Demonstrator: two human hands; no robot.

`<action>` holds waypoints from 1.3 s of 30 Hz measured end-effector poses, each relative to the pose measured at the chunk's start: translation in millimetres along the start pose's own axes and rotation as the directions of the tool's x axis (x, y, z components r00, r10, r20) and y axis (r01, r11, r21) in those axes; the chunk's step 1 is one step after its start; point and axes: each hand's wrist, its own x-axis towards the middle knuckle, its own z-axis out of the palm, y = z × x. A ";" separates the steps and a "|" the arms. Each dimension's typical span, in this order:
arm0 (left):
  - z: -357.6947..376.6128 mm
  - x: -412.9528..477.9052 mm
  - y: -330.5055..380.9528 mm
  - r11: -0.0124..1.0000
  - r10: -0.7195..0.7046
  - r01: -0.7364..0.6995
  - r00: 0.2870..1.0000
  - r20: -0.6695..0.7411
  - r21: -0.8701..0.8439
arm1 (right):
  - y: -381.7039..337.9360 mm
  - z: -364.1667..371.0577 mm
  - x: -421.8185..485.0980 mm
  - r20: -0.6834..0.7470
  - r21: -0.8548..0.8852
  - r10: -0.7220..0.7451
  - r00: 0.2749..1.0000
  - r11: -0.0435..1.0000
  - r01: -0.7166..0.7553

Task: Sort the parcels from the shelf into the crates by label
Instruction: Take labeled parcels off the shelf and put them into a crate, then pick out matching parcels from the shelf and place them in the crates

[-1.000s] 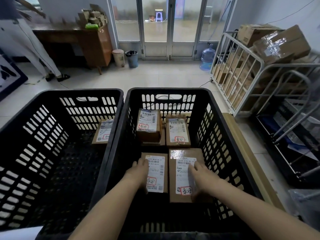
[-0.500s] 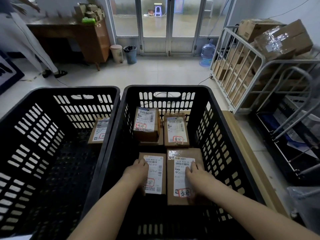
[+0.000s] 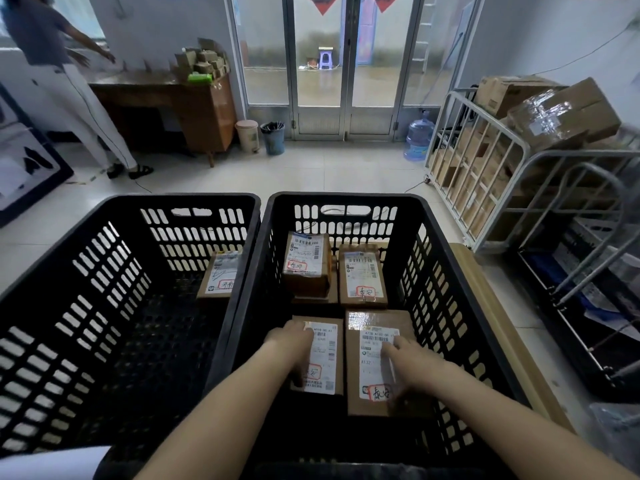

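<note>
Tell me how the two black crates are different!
The left crate holds just one parcel, in its far right corner; the right crate holds at least four parcels. Both hands are in the right crate, the left hand and right hand each resting on a parcel; no hand is in the left crate. Both crates are black with slotted walls and stand side by side.

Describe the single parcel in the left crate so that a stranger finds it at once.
Two black slotted plastic crates stand side by side. In the left crate, at its far right corner, sits a brown cardboard parcel with a white label. It is the only parcel there; the right crate holds several.
</note>
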 end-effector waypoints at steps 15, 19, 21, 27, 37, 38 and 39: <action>-53.9 -38.6 13.4 0.973 0.221 -0.229 0.959 -0.178 -0.023 | -4.1 -39.3 -75.4 -0.166 0.130 0.051 0.985 0.991 -0.029; -65.7 -58.6 19.2 0.957 0.285 -0.291 0.935 -0.210 0.002 | -14.1 -41.6 -100.7 -0.216 0.136 0.104 0.971 0.988 -0.076; -69.6 -71.4 22.5 0.944 0.326 -0.330 0.915 -0.237 0.024 | -21.2 -41.0 -115.1 -0.251 0.150 0.143 0.957 0.983 -0.107; -74.2 -113.4 25.5 0.879 0.475 -0.466 0.833 -0.283 0.103 | -49.6 -34.6 -168.6 -0.343 0.198 0.267 0.901 0.958 -0.209; -61.3 -186.1 33.9 0.717 0.694 -0.663 0.649 -0.311 0.216 | -107.1 3.1 -276.4 -0.444 0.405 0.571 0.691 0.815 -0.413; -58.7 -194.1 37.4 0.698 0.713 -0.681 0.633 -0.300 0.221 | -111.7 9.3 -287.3 -0.434 0.415 0.593 0.678 0.800 -0.434; -56.2 -202.1 41.3 0.678 0.733 -0.699 0.617 -0.287 0.229 | -116.2 15.2 -298.3 -0.418 0.422 0.618 0.666 0.781 -0.460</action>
